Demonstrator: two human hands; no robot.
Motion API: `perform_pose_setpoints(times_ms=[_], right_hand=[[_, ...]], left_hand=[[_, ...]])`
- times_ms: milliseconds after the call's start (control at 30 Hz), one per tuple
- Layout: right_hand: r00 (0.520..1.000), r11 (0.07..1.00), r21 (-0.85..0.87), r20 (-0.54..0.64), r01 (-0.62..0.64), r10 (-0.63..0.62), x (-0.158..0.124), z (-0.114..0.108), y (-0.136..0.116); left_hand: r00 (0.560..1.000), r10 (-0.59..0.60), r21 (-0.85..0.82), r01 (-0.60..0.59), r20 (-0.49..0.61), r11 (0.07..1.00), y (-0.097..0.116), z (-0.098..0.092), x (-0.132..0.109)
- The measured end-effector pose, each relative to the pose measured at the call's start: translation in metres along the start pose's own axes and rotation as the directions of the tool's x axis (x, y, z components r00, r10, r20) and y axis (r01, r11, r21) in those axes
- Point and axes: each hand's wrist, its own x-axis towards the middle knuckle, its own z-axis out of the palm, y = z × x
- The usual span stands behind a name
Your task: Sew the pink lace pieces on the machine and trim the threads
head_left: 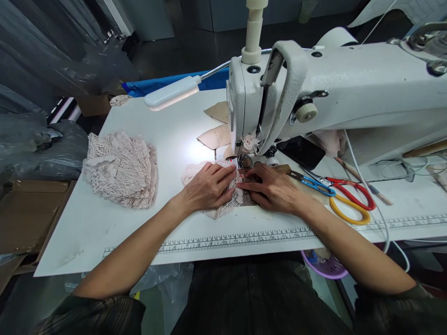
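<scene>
A pale pink lace piece (218,212) lies on the white table under the needle area of a sewing machine (244,93). My left hand (211,186) rests on the lace, its fingers stretched flat towards the presser foot (240,162). From the other side, my right hand (274,188) reaches to the lace's right edge, fingers bent and thumb low, closed on that edge beside the foot. Small red marks show near the foot. What lies beneath my fingers is hidden.
A heap of lace pieces (120,170) sits at left. Beige fabric cups (214,136) lie behind the lace. At right are red-and-yellow-handled scissors (349,216), blue-handled snips (317,185) and a black phone (301,152). A lamp (172,93) hangs over the table; a printed ruler (223,242) runs along its front.
</scene>
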Motion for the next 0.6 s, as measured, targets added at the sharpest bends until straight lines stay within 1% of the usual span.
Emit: perform_pose_setpoints(times_ms=[167, 367, 500, 600], right_hand=[[1.000, 1.000, -0.006, 0.004, -0.003, 0.003, -0.0004, -0.0001, -0.0001], [1.000, 0.999, -0.032, 0.013, -0.015, 0.015, -0.0007, 0.0000, -0.0011], [1.000, 0.999, -0.049, 0.025, -0.012, 0.013, -0.0010, -0.0001, -0.0016], [1.000, 0.998, -0.057, 0.027, -0.011, 0.013, -0.0014, -0.0003, -0.0023]], left_hand=[[1.000, -0.017, 0.000, 0.017, 0.016, 1.000, 0.0008, -0.0009, 0.0003], [1.000, -0.004, 0.005, 0.004, 0.028, 1.000, -0.0002, -0.0001, 0.0019], [0.998, -0.056, -0.016, 0.056, 0.036, 0.998, 0.0029, -0.0033, 0.0046], [0.994, -0.086, 0.013, 0.085, 0.064, 0.996, 0.0081, -0.0071, 0.0068]])
